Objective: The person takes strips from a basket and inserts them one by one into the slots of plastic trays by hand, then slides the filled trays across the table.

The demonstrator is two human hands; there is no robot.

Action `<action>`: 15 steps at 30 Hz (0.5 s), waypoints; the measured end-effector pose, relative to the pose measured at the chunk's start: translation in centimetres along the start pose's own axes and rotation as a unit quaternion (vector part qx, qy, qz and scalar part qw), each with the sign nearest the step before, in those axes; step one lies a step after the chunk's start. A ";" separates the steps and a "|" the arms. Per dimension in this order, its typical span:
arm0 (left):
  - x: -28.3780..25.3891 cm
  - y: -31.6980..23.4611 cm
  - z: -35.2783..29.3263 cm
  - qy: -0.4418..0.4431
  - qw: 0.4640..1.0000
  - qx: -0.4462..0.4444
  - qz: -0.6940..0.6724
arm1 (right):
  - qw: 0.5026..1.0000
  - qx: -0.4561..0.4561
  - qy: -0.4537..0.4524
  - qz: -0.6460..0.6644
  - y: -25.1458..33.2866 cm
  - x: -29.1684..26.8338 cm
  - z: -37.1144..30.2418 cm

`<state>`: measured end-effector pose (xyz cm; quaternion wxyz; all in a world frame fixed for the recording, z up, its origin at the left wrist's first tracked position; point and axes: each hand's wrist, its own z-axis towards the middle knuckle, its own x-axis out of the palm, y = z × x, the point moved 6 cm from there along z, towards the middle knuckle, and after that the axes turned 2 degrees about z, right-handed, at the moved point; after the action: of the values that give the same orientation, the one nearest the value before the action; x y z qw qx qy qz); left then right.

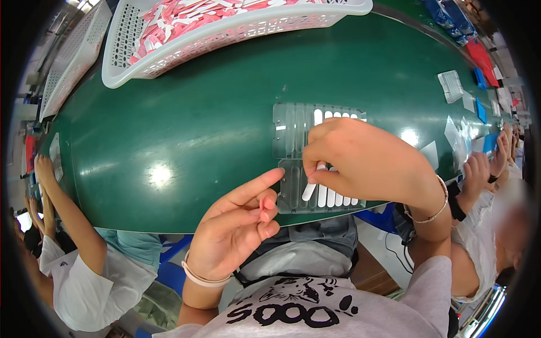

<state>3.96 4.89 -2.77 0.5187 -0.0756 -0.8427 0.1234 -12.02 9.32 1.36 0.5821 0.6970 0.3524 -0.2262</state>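
Observation:
A clear plastic tray with narrow slots lies near the table's front edge. White sticks fill several slots in its two halves. Over the tray, my right hand is closed, pinching a white stick between thumb and fingers. That stick slants across a slot in the near half; my fingers cover part of it. Left of the tray, my left hand is palm up with its index finger stretched toward the tray's edge. Its thumb and other fingers pinch a small pink piece, mostly hidden.
A white perforated basket heaped with pink and white pieces stands at the back left. Another white basket is beyond it. Co-workers sit on both sides, with hands at the right edge near clear plastic sheets.

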 end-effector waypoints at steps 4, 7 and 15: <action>-0.2 -0.4 0.0 -0.010 0.999 0.007 -0.040 | 0.990 -0.106 -0.057 -0.080 0.6 0.3 -0.9; 0.1 -0.3 -0.2 -0.001 0.999 -0.004 -0.045 | 0.996 -0.008 -0.062 -0.057 1.0 -0.5 -0.4; 1.7 -0.8 -0.8 0.011 0.995 0.019 0.101 | 0.990 -0.001 -0.120 -0.079 1.9 -1.6 -0.8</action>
<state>3.85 4.64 -0.72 0.5142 -0.1521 -0.8222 0.1906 -11.72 9.61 3.91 0.6012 0.6344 0.3341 -0.3530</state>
